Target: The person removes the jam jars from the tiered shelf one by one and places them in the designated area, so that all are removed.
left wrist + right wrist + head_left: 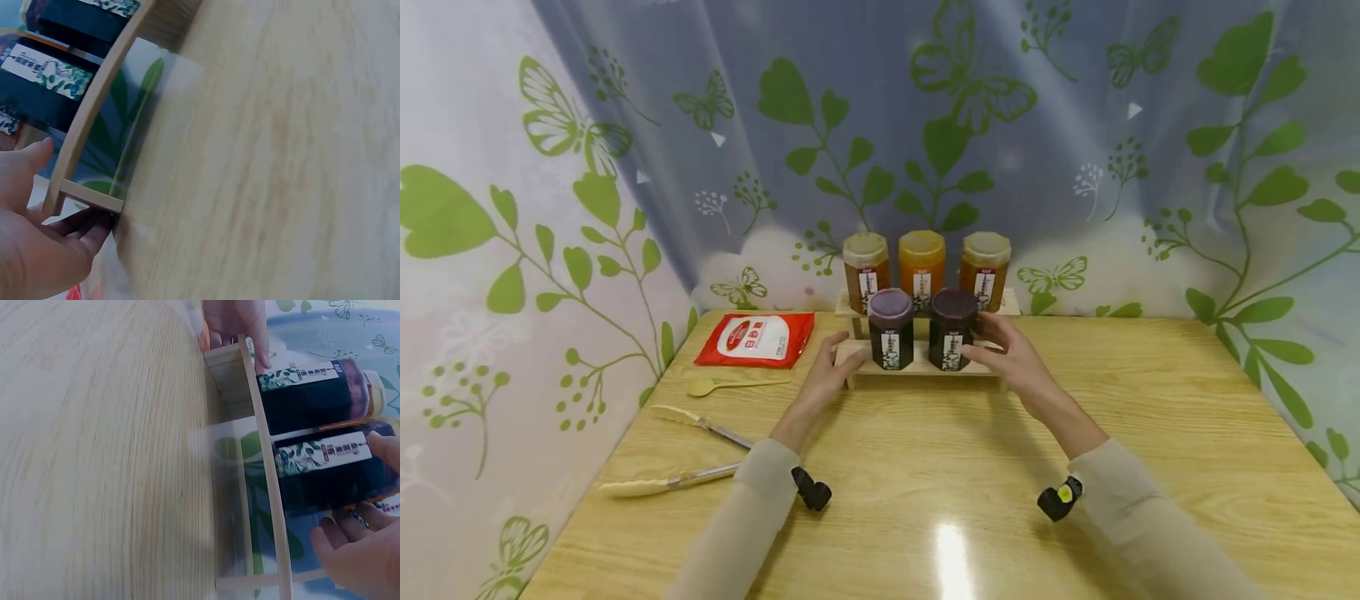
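As the left hand (pixel 826 372) grips a rack (pixel 921 360), the right hand (pixel 1021 365) holds a dark, white-labelled jar (pixel 951 327).

red packet (pixel 756 340) flat; yellow spoon (pixel 702 387) beside it; tongs (pixel 677 481) spread; butterfly-print curtain (pixel 1060 167) behind; wooden table (pixel 917 467)

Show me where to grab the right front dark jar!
Probably hold the right front dark jar round its flat-sided body, below the lid, coming from the right: it stands upright, and the left front dark jar is close on its other side.
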Demonstrator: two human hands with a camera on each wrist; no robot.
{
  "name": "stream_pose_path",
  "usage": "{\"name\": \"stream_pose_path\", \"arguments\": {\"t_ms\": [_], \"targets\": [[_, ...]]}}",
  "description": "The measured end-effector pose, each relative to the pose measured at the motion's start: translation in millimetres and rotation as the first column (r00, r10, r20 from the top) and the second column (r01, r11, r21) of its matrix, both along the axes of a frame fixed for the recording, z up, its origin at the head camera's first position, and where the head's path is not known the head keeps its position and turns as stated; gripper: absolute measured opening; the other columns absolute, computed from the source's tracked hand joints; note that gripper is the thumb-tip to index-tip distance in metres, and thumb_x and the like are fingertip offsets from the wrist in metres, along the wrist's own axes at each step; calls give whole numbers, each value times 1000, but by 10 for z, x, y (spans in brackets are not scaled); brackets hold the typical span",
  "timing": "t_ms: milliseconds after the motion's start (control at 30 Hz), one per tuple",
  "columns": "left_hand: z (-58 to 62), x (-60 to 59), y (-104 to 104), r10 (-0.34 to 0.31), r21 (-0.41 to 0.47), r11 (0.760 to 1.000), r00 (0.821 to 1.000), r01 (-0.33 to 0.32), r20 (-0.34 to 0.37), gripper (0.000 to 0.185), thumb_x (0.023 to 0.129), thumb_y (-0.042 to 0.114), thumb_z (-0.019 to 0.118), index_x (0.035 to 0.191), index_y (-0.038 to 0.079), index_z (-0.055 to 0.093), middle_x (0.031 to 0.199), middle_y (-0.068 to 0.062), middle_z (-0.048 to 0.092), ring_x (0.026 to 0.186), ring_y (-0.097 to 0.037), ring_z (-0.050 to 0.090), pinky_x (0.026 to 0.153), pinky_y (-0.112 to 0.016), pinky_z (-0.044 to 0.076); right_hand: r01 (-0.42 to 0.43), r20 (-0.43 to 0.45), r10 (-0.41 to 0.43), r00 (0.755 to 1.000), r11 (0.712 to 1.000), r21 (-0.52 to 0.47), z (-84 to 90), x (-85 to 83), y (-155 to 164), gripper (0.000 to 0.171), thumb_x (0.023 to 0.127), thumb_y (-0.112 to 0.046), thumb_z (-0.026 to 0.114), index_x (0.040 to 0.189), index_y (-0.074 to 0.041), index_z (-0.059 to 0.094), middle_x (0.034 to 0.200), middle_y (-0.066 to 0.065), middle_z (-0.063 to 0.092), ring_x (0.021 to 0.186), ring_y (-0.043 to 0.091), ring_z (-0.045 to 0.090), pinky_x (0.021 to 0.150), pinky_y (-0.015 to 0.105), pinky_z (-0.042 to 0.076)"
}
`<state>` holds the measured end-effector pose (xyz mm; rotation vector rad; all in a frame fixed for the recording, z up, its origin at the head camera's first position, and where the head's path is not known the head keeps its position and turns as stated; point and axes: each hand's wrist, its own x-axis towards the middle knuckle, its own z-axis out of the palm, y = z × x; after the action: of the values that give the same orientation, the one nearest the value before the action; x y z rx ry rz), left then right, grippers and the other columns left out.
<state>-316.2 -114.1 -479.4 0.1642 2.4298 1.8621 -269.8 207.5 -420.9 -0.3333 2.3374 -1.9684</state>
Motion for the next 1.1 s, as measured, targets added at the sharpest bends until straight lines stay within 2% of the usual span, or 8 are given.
{"name": "stream_pose_path", "arguments": {"t_ms": [67, 200, 400, 467, 600, 733, 867, 1100], "targets": [[-9, -7, 9, 10, -57, 998, 1000, -10, 5, 70, 104, 38, 65, 161, 14, 31, 164, -22, 33, 152, -40, 30, 123, -57, 23, 20, 6, -20, 1000, 1000, 3, -12, -23, -46, 77, 101, -21, 71, 163, -9, 28, 164, 18, 35, 152, 37, 32, 120, 58, 30], [-24, -52, 37, 19, -136, 991, 1000, -20, -7, 73, 101, 43, 68, 161, 19, 33, 162, -21, 38, 150, -39, 35, 121, -57, 28, 66, 8, -66, 998, 998, 12, -17, -43, -94, 82, 98, -21, 74, 164, -9, 26, 163, 19, 35, 151, 38, 33, 120, 56, 31], [-45, -117, 67, 2, -182, 983, 1000, -8, -30, 74, 99, 48, 70, 160, 21, 37, 157, -22, 46, 145, -39, 43, 116, -56, 37, 136, 31, -136, 990, 991, 6, -39, -54, -144, 91, 96, -20, 76, 166, -11, 18, 162, 24, 35, 149, 42, 36, 118, 59, 35], [-51, -118, 66, -2, -190, 982, 1000, -2, -21, 75, 99, 50, 69, 160, 22, 36, 157, -22, 45, 145, -39, 44, 116, -56, 38, 158, 31, -158, 987, 987, 9, -55, -67, -179, 91, 96, -21, 77, 165, -11, 18, 160, 24, 36, 148, 41, 37, 117, 58, 36], [-73, -105, 25, 17, -203, 979, 1000, -19, -10, 74, 97, 54, 69, 159, 26, 38, 163, -21, 38, 151, -39, 35, 118, -58, 34, 199, 10, -199, 980, 980, 25, -68, -102, -292, 93, 94, -24, 80, 163, -10, 20, 157, 24, 38, 145, 39, 40, 113, 56, 39], [-93, -91, -33, 34, -192, 981, 999, -34, -2, 73, 96, 54, 71, 157, 28, 40, 161, -20, 42, 149, -39, 39, 117, -57, 36, 248, 6, -249, 968, 967, 64, -74, -125, -409, 95, 92, -28, 82, 163, -10, 20, 157, 24, 36, 141, 41, 42, 110, 58, 42], [-118, -97, -66, 34, -193, 981, 999, -35, -9, 72, 95, 54, 72, 156, 29, 42, 160, -19, 44, 148, -39, 41, 116, -57, 38, 296, 2, -298, 954, 949, 109, -80, -132, -485, 97, 92, -32, 82, 163, -12, 19, 159, 22, 36, 144, 42, 41, 113, 60, 38], [-121, -88, -95, 38, -179, 983, 999, -39, -12, 71, 96, 51, 72, 156, 30, 42, 159, -20, 45, 147, -39, 43, 113, -57, 41, 320, -17, -321, 947, 937, 138, -75, -130, -536, 97, 90, -32, 83, 162, -14, 21, 158, 20, 41, 142, 42, 44, 115, 61, 36]]}}
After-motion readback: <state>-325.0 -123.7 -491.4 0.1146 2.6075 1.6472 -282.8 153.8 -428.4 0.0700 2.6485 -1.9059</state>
